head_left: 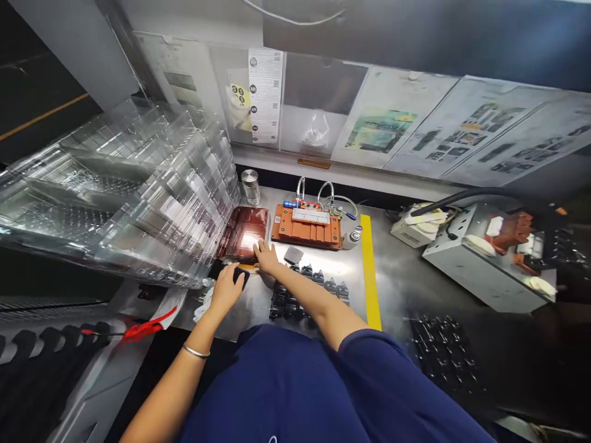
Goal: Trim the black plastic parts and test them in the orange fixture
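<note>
My left hand (225, 288) is closed round a small black piece (242, 275), whose exact kind I cannot make out. Just right of it, my right hand (266, 256) reaches across with its fingers spread, the tips at the lower right corner of a glossy reddish-brown folder-like cover (249, 224). Under the right forearm stand rows of black moulded parts (318, 275), partly hidden by the arm. A small grey flat block (293, 255) lies between those parts and an orange fixture (307, 232), which bears a white strip (310, 216) and metal hoses.
Stacked clear plastic trays (161, 203) rise at the left. A steel cup (250, 187) stands behind the cover. Yellow tape (370, 271) crosses the metal bench. At the right are a grey machine box (484, 264) and more black parts (446, 351).
</note>
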`<state>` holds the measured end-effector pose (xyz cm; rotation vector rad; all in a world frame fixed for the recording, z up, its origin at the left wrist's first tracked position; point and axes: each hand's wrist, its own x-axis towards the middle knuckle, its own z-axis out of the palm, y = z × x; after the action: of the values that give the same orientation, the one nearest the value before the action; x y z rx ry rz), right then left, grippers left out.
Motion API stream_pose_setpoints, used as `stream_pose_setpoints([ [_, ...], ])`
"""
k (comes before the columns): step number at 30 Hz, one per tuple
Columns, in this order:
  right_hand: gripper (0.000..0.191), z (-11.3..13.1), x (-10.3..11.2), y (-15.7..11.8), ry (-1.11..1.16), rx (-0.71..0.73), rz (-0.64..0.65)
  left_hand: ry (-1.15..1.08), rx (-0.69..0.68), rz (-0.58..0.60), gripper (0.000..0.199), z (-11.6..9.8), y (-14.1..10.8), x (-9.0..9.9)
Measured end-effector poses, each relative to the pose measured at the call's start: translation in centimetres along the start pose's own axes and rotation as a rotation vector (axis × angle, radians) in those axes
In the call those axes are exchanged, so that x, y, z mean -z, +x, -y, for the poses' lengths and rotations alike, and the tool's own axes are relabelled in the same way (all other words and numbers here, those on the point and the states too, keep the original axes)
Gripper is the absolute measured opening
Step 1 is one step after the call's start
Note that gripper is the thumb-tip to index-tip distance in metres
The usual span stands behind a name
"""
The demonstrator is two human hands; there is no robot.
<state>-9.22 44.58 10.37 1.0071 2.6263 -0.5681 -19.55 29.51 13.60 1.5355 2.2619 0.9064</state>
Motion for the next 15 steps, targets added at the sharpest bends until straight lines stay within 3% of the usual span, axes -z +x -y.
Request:
stream_pose_setpoints([
  [3,0.045,0.0,0.3,-0.8,0.034,0.017,-0.026,0.018,-0.054,0.096,0.039,-1.2,0.6,-0.6],
  [8,0.034,-0.1,2.2,-5.1,0.127,0.131,-0.059,0.131,-0.137,0.172,0.05,-1.9,2.0,0.6],
  [11,0.035,-1.6,3.3,-9.5,0.347,0.146,-0.06,0.057,-0.133,0.512,0.04,-2.4,3.1,1.0],
  [13,0.037,-2.9,3.5,-13.0,0.55,0.03,-0.132,-0.091,-0.144,0.783,0.034,-3.5,3.7,0.5],
  [15,0.033,-4.2,3.5,-16.8,0.669,-0.111,-0.221,-0.23,-0.163,0.943,0.039,-5.1,3.9,-0.6],
])
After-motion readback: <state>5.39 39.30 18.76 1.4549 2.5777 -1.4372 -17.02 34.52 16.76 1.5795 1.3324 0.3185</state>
